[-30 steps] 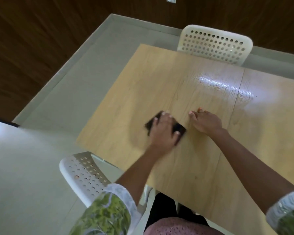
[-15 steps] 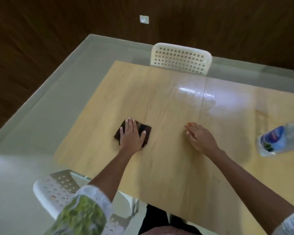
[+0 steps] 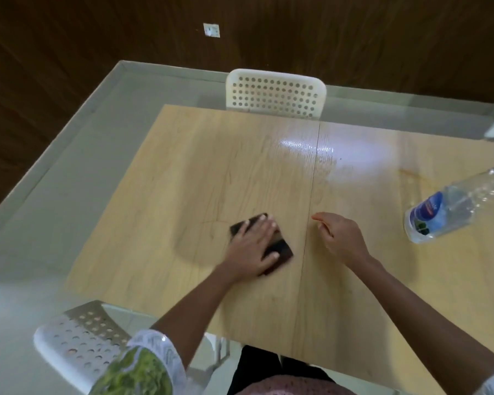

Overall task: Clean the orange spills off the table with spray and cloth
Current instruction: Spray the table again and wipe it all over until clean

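My left hand presses flat on a dark folded cloth near the middle of the light wooden table. A damp wiped patch shows just left of the cloth. My right hand rests on the table right of the centre seam, fingers loosely curled, holding nothing. A clear plastic spray bottle with a blue label lies on its side at the right edge. A faint orange spill stains the table above the bottle.
A white perforated chair stands at the table's far side. Another white chair is at the near left corner. Grey floor lies left of the table, and dark wood walls stand behind.
My left hand slid the cloth left, then back right toward the seam. The view shifted, bringing the bottle into sight at right. My right hand stayed on the table.
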